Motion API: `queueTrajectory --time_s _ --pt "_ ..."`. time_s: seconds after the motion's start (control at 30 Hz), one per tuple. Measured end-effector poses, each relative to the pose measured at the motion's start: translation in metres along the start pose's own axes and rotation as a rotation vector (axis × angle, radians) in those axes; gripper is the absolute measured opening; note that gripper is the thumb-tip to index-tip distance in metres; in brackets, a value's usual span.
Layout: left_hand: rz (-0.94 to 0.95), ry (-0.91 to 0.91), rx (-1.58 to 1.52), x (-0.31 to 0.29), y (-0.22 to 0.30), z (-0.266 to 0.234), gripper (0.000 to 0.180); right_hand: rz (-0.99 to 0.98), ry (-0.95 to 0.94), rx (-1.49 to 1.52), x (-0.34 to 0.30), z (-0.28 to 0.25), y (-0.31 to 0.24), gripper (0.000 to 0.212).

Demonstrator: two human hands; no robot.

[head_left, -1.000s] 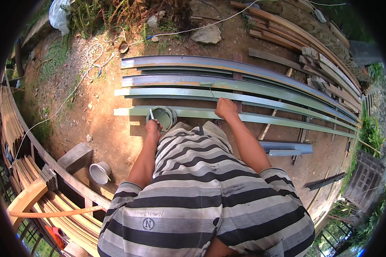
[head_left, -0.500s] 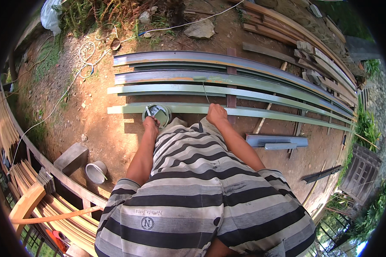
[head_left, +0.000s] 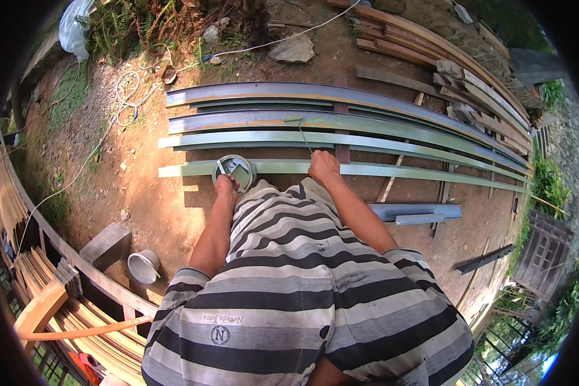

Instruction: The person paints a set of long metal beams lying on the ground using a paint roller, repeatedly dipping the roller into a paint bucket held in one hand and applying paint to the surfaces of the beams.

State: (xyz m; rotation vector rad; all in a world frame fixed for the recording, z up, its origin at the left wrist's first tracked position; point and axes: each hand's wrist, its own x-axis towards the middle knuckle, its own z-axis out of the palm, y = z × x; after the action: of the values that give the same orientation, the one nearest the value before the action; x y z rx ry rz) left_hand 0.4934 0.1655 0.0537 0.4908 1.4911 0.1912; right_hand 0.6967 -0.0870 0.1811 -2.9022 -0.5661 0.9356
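My right hand [head_left: 324,167] is closed round the handle of a small paint roller [head_left: 293,120]. The roller's green head rests on the second steel beam [head_left: 225,121] from the far side, whose left part is bluish grey with an orange-brown strip and whose right part is green. In my left hand [head_left: 226,186] I grip a round paint bucket [head_left: 249,168] by its near-left rim, where a pale strip shows. Greenish paint and a dark flat piece are visible inside. The two nearer beams [head_left: 193,168] are pale green; the farthest beam [head_left: 193,93] is bluish grey with brown.
Short steel pieces [head_left: 415,212] lie at right of my body. Timber planks [head_left: 392,45] are stacked at the far right. A white hose [head_left: 77,168] winds over the dirt at left. A concrete block [head_left: 107,246] and a white bucket [head_left: 144,265] stand near left.
The roller head has shifted slightly left along the second beam, my right hand moving little with it. My left hand keeps hold of the paint bucket.
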Motion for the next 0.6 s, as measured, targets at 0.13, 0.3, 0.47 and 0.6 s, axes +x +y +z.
queueTrajectory --time_s 0.13,0.3,0.47,0.6 --pt "0.003 -0.014 0.006 -0.009 -0.002 0.004 0.015 0.033 0.027 -0.003 -0.009 -0.020 0.020 0.028" --pt "0.011 -0.002 0.013 -0.009 -0.005 -0.003 0.014 0.021 -0.007 -0.025 -0.026 -0.028 0.022 0.025" --pt "0.001 0.011 0.023 -0.007 -0.008 -0.007 0.014 0.014 -0.031 -0.023 -0.014 -0.015 0.020 0.026" --pt "-0.010 0.042 0.017 -0.008 -0.007 -0.008 0.015 0.024 -0.058 -0.034 0.000 -0.005 0.022 0.026"
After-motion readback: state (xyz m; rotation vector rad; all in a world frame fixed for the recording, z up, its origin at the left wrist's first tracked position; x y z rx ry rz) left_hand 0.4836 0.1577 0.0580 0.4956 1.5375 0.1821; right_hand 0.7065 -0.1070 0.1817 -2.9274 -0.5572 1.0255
